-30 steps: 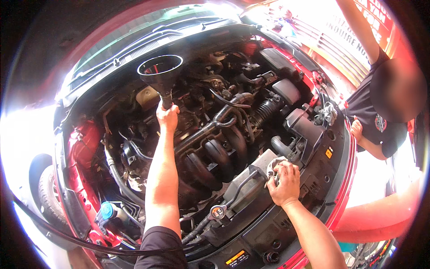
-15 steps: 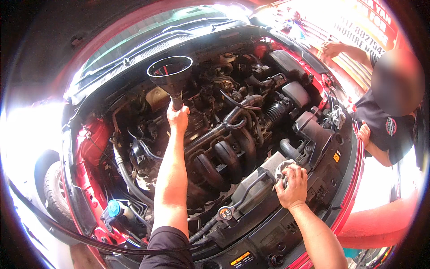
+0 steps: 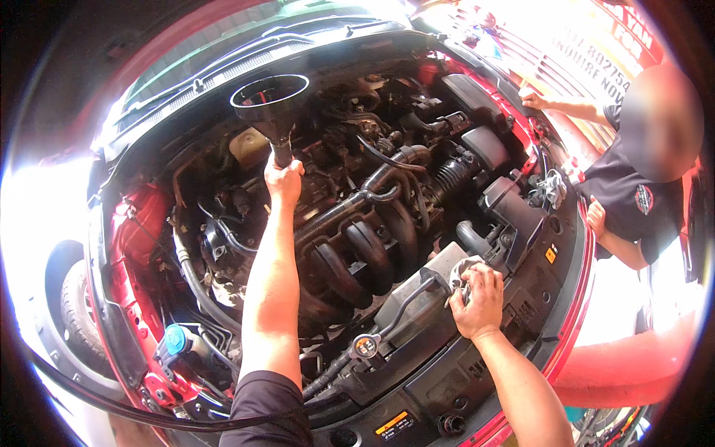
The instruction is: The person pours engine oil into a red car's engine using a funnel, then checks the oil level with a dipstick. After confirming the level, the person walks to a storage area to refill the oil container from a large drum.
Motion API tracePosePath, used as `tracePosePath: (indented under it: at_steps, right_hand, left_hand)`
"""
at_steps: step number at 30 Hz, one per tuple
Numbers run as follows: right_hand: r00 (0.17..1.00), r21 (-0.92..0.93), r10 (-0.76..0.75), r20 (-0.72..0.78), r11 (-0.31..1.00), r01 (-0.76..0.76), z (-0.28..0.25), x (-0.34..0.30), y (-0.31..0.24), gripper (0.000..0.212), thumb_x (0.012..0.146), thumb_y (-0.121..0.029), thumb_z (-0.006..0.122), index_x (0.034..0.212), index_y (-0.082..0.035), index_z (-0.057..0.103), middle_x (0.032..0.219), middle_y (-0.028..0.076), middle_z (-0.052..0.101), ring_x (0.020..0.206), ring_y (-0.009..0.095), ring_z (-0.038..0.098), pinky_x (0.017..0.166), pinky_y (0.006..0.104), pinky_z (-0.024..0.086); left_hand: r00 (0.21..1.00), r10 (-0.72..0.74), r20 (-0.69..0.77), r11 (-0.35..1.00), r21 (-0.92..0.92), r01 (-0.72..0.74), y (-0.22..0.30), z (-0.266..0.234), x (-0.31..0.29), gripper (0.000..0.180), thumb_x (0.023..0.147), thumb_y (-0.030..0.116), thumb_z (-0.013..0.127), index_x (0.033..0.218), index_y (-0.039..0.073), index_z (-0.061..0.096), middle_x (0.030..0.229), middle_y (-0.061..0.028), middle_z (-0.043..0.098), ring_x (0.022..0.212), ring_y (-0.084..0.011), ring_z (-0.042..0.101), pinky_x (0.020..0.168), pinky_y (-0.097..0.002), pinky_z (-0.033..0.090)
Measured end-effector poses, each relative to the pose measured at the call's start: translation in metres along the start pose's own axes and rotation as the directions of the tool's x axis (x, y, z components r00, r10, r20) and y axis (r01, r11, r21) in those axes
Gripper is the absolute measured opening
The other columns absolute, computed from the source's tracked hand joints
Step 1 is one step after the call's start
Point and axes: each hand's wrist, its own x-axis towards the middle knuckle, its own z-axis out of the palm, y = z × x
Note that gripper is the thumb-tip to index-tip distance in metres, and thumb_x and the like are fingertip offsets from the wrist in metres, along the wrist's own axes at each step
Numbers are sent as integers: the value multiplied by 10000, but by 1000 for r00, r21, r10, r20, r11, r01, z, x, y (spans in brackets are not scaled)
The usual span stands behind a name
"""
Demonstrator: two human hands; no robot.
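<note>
A black wide-mouthed funnel [image 3: 272, 113] stands mouth-up over the far part of the engine, and my left hand [image 3: 284, 181] is closed around its narrow neck. Where the spout ends is hidden by that hand and arm. Toward the front right of the engine bay, my right hand [image 3: 479, 302] grips a crumpled grey rag [image 3: 463, 270]. The rag lies against the end of a grey plastic tank [image 3: 410, 307], beside a thin black hose [image 3: 403, 307]. Between my arms are the curved black intake pipes [image 3: 366, 246].
A round filler cap [image 3: 365, 346] sits at the front. A blue-capped reservoir [image 3: 176, 340] stands front left. Another crumpled rag [image 3: 552, 189] rests by the right edge. A co-worker [image 3: 633, 201] stands at the right, hands at the red car's side. A black cable [image 3: 149, 419] crosses the lower left.
The whole view has shifted slightly, so the car appears farther left. The co-worker's raised hand has come down toward the car's edge. Both my hands keep their holds.
</note>
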Motion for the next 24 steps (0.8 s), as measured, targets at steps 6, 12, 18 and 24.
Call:
tracePosePath:
  at_steps: [6,12,18,24]
  right_hand:
    - [1000,-6,24,20,1000,-23,-1,0,-2,322,750,-218,689,1042,-98,625,1213,112,555,1167,346,492,1023,476,391]
    - [1000,-4,5,-1,1000,-5,-2,1,-2,330,745,-216,684,1046,-101,613,1181,101,571,1142,335,499,1004,462,397]
    - [1000,-20,1,2,1000,-1,-1,1,-1,320,748,-216,680,1036,-99,603,1181,108,563,1137,335,499,1008,465,394]
    - [1000,-22,18,22,1000,-17,-1,1,-2,319,753,-217,677,1040,-101,604,1182,107,557,1145,334,497,1013,465,390]
  left_hand:
    - [997,23,-69,992,126,-14,-4,8,4,83,778,43,645,834,56,586,667,-7,606,586,-102,570,567,-281,457]
    - [994,27,-104,991,137,-12,-13,10,5,116,830,105,680,850,38,587,643,-29,614,541,-126,576,554,-311,468]
    - [992,72,-102,976,212,-49,-15,12,2,127,849,102,694,853,55,575,660,-14,602,542,-111,571,529,-292,458]
    - [995,77,-57,978,198,-65,-21,11,7,128,852,85,680,844,64,554,659,5,570,525,-98,549,500,-283,445]
